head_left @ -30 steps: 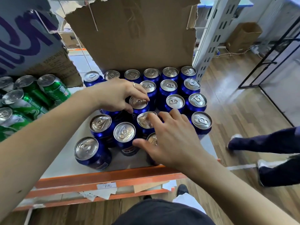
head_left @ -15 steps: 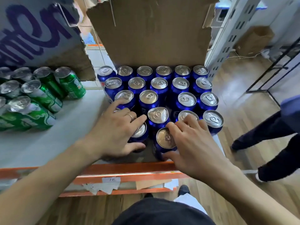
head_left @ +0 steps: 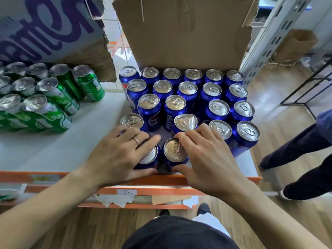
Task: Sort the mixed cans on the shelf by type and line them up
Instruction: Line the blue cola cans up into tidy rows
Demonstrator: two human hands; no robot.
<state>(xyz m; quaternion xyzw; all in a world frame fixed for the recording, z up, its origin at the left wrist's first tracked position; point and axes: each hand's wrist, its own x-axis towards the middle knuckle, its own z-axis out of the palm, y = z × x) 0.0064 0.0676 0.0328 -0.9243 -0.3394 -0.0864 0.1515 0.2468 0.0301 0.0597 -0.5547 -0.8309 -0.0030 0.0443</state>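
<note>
Several blue Pepsi cans [head_left: 188, 90] stand upright in rows on the right half of the white shelf [head_left: 53, 150]. On the left, green cans [head_left: 53, 97] stand grouped together. My left hand [head_left: 118, 159] grips a blue can [head_left: 150, 158] at the shelf's front edge, fingers over its top and thumb in front. My right hand [head_left: 208, 155] grips the neighbouring front blue can [head_left: 174, 150], with its thumb at the front and its fingers along the top and right side. The two held cans stand side by side, almost touching.
An open cardboard flap [head_left: 179, 33] rises behind the blue cans. A box with purple print [head_left: 45, 27] hangs over the green ones. The orange shelf rim [head_left: 224, 179] runs under my hands. A perforated upright [head_left: 269, 42] and another person's legs [head_left: 305, 159] are at the right.
Both hands have drawn back from the middle cans to the front row. The loose blue cans at the front left now stand closer to the blue group.
</note>
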